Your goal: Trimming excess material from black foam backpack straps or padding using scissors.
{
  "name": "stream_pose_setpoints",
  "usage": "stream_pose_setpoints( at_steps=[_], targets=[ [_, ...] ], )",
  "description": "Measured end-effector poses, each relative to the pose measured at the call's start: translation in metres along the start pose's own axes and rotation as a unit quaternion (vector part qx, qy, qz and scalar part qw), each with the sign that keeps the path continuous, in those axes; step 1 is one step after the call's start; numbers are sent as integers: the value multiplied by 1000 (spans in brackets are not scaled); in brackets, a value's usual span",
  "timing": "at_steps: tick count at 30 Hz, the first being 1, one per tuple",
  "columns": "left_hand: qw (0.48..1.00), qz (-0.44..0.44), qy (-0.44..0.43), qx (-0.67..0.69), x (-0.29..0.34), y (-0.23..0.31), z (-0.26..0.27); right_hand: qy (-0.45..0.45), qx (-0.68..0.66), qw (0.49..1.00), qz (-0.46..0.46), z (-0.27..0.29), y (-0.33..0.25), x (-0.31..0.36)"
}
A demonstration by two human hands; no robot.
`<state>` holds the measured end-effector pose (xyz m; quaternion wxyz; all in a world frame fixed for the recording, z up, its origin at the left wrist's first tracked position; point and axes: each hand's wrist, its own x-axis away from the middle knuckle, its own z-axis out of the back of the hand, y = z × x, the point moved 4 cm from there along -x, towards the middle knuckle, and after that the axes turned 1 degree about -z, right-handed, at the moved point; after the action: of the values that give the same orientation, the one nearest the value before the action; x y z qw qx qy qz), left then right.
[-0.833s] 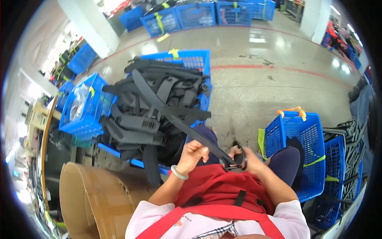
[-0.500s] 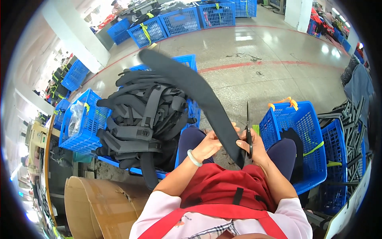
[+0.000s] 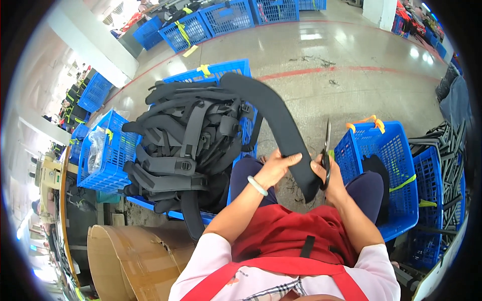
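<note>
A dark grey padded shoulder strap stretches in front of me, its rounded far end over a heap of similar straps. My left hand is closed on its left edge, the thumb lying on the top face and the fingers beneath. In my right hand is a pair of scissors, blades pointing away from me and looking closed. The right thumb also rests at the strap's right edge, near its lower end. Below the strap is the red apron across my lap.
The heap fills a blue crate at my left; a smaller blue crate with clear plastic stands beyond. At my right is a blue basket holding dark pieces, then a crate of thin strips. A cardboard box sits near left.
The strap's far end has swung right and toward me, and its lower end has shifted right. My left thumb now lies on top of the strap. Both hands have moved slightly right.
</note>
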<state>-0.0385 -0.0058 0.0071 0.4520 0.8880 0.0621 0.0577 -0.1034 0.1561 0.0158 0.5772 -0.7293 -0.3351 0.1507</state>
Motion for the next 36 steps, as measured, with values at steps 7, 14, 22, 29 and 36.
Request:
stream_pose_setpoints(
  at_steps=[7,14,22,29,36],
  targets=[
    [999,22,-21,31,-11,24,12,-105,-132,976,-136,-19,0,-26],
    [999,37,-14,36,-9,6,12,-84,-159,971,-160,-7,11,-23],
    [999,29,11,31,-2,-10,7,-70,108,991,-19,2,-2,-11],
    [984,-56,124,120,-19,41,26,-126,221,964,-78,21,7,5],
    [990,-74,94,80,-9,35,24,-83,342,934,-51,13,1,16]
  ],
)
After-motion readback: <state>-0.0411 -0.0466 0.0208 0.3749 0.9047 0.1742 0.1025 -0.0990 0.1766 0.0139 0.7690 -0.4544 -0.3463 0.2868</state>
